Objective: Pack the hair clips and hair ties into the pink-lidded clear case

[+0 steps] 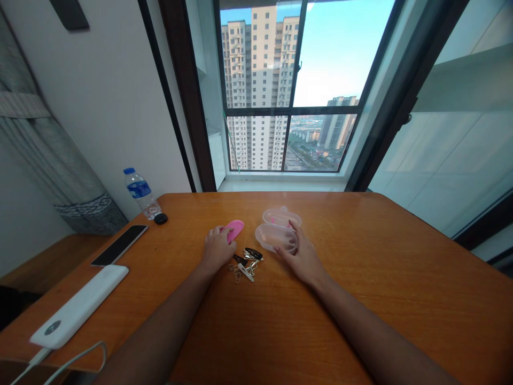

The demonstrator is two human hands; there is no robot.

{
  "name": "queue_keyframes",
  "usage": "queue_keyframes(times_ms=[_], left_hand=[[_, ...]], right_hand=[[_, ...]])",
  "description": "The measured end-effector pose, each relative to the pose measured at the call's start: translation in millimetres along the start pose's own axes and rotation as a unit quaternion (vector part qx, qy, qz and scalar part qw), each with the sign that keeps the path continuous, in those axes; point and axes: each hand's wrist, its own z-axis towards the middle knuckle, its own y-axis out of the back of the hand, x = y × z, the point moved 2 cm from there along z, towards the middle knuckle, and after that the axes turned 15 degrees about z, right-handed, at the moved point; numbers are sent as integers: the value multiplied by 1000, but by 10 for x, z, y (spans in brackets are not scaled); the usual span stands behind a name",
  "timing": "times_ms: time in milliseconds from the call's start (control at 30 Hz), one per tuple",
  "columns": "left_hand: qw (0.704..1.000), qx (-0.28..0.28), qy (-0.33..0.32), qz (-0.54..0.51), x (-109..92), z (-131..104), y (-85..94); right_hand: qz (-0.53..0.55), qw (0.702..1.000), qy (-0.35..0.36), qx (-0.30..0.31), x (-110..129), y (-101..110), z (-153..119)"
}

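Note:
My left hand (218, 247) is closed on a flat pink oval object (235, 230), left of the middle of the wooden table. My right hand (301, 255) grips the near half of a clear plastic case (272, 237), thumb at its near side and fingers at its far side. The case lies open, its other half (282, 216) behind, with something small and pink showing in it. Between my hands is a small pile of metal and black clips (252, 256), with several thin rings (238, 275) at its near left side.
On the left of the wooden table (401, 278) are a water bottle (142, 193), a small black round object (161, 218), a phone (120, 245) and a long white device (80, 305) with a cable. A window stands beyond the far edge.

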Motion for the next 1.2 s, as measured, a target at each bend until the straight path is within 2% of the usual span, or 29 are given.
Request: queue_keyframes(times_ms=[167, 367, 467, 767, 933, 1100, 1200], left_hand=[[1000, -5, -1, 1, 7, 1, -16], [1000, -10, 2, -3, 6, -2, -28], [1000, -10, 1, -9, 3, 2, -35], [1000, -24, -7, -17, 1, -10, -14], [998, -54, -18, -22, -29, -24, 68], [990, -101, -56, -82, -113, -46, 201], [983, -104, -90, -118, -175, -71, 273]], right_hand=[[-5, 1000, 2, 16, -99, -26, 10], [128, 991, -27, 24, -242, -68, 58], [158, 986, -42, 25, -267, -79, 69], [8, 999, -2, -31, -231, -32, 58], [19, 999, 13, -29, -200, -45, 37], [22, 999, 6, -26, -195, -44, 48], [22, 1000, -3, -23, -188, -43, 56]])
